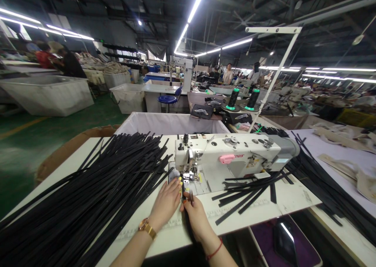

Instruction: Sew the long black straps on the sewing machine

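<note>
Strap [183, 189] lies pinched between both hands' fingers [177, 188]

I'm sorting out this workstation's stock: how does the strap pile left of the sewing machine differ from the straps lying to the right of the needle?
The left pile is far larger, a dense heap covering most of that table side; the right straps are a sparse handful. The left pile's straps run long and mostly parallel, overhanging the table's near edge; the right straps look shorter, cross loosely, and reach under the sewing machine. Both are flat, narrow black strips.
</note>
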`<state>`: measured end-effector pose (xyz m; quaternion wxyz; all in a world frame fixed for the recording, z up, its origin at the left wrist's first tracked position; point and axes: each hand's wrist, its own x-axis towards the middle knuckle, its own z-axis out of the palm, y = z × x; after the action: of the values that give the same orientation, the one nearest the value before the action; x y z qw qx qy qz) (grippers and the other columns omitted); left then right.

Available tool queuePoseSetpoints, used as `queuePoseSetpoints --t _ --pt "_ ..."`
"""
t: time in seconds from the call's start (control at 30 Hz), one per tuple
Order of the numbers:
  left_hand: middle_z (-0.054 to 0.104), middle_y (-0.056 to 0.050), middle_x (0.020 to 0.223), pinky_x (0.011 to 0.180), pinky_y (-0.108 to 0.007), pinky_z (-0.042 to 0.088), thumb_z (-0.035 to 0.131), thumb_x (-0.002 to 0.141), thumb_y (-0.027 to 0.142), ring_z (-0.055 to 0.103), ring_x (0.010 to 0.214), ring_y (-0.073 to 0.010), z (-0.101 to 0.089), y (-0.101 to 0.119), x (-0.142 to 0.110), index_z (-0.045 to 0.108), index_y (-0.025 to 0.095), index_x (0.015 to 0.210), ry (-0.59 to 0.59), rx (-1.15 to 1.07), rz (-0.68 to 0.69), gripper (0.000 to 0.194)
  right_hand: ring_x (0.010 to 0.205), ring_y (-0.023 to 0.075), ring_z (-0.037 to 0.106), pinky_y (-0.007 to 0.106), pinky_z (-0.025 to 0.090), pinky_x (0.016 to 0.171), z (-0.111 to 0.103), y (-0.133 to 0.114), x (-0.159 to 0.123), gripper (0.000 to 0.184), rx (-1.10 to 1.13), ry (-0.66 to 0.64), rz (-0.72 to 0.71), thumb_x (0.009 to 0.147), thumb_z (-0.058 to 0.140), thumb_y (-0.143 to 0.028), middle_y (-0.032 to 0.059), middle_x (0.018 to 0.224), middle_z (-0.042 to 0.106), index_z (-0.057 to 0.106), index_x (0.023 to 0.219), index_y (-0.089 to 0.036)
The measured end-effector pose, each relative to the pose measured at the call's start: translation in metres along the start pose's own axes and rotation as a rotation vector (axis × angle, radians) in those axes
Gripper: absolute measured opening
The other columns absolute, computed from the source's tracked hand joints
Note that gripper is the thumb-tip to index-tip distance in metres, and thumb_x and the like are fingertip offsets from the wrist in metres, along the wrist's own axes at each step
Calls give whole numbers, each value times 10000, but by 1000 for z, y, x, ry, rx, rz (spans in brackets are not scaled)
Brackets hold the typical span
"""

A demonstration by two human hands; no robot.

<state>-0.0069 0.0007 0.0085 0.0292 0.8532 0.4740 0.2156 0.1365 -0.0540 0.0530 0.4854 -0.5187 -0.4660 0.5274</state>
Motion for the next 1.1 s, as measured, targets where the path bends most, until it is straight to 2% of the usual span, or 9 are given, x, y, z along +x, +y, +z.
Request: queuePoseSetpoints --t 0.27,0.5,0.67,0.8,0.93,1.1 --pt "509 -75 1432 1109 -533 357 388 954 194 411 1361 -272 -2 1 -1 537 191 1310 4 6 10 385 688 163 499 297 385 719 0 0 1 154 27 5 -4 791 472 -188 -7 663 557 590 693 -175" --pt "515 -87 1425 1121 -539 333 378 955 189 413 1360 -270 1 0 0 540 172 1308 -10 15 9 389 663 156 482 280 376 673 0 1 1 135 25 18 1 760 489 -203 -13 649 545 580 662 -181" --pt "518 -82 1423 1121 -530 333 389 947 185 406 1365 -262 -2 2 1 541 178 1309 -20 6 -6 393 746 179 537 297 398 766 -2 1 2 133 31 0 -12 746 492 -192 -1 678 582 600 672 -176" --pt "505 -75 1436 1124 -527 332 373 956 190 399 1368 -254 -5 5 2 534 166 1309 -32 16 -17 389 850 220 592 323 399 864 -5 -1 0 215 65 -2 11 768 526 -231 18 707 658 684 893 -155" --pt "501 -78 1439 1125 -522 332 373 957 189 400 1367 -253 -5 6 2 531 159 1308 -29 19 -21 386 773 224 591 345 396 839 -9 2 -7 427 73 25 82 825 522 -288 14 616 670 608 1191 -85" --pt "504 -83 1436 1122 -527 331 384 958 200 402 1366 -262 -4 4 2 534 175 1306 -14 10 -20 379 666 213 596 338 419 798 -13 3 -21 420 51 4 64 840 535 -322 7 541 661 610 1172 -77"
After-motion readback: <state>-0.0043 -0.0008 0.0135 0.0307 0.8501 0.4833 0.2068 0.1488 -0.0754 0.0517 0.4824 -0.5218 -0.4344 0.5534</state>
